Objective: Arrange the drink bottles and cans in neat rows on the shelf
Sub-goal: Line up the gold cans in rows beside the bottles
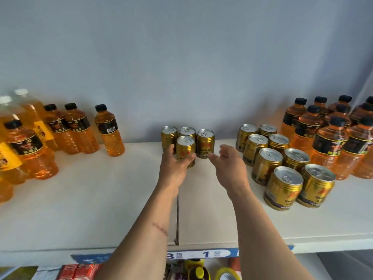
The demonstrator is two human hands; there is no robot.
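Reaching over the shelf [101, 209] from its front edge, the left hand [174, 166] is gripping the front can [185, 151] of a loose four-can cluster near the back edge; the right hand [228, 168] is hovering loosely curled, holding nothing. Right-side cans [282, 178] are already sitting in rows; left-side bottles [76, 130] are standing scattered, needing arranging.

Shop, stocked shelf [101, 199], price strip [193, 254]

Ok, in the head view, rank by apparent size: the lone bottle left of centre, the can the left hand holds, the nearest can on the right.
1. Lone bottle
2. Nearest can, enlarged by closeness to the camera
3. Held can in left hand; true can sizes probably match.
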